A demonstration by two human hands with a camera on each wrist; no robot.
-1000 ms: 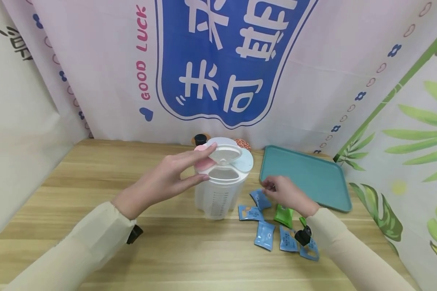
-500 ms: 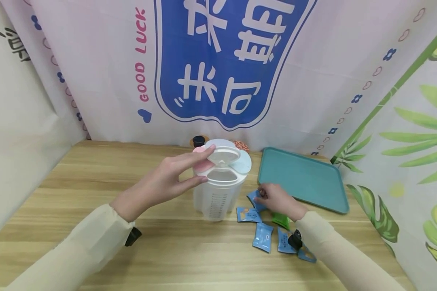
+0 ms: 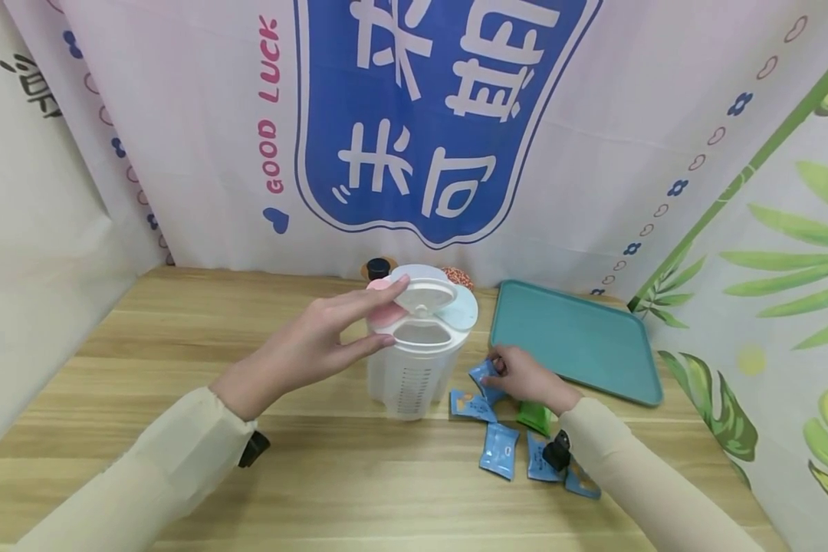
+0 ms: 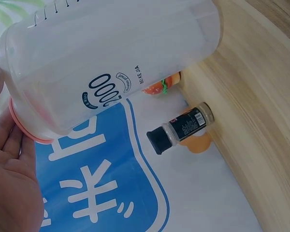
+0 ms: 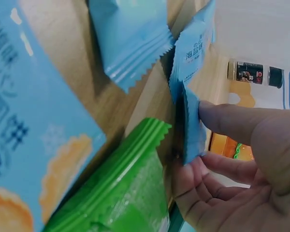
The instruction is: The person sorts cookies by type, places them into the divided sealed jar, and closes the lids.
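Note:
A tall translucent storage canister [image 3: 411, 387] stands upright, its lid divided into pink, pale blue and white flaps. One white flap is raised, leaving an opening [image 3: 422, 333] at the front. My left hand [image 3: 320, 333] rests against the lid from the left with fairly straight fingers, the index fingertip on the raised flap and the thumb on the front rim. To the canister's right, my right hand [image 3: 526, 377] pinches a blue snack packet [image 5: 192, 128] between thumb and fingers. Beside it lie another blue packet [image 3: 472, 405] and a green packet [image 3: 534, 418], partly behind the hand.
More blue packets [image 3: 499, 451] lie nearer the front, some partly covered by the right wrist. A teal tray [image 3: 573, 330] sits at the back right. Behind the canister are a black-capped spice bottle [image 4: 186, 126] and a burger-like object [image 4: 165, 84].
My right hand has moved slightly left and down onto the blue packet and now pinches it. My left hand stays at the canister's lid.

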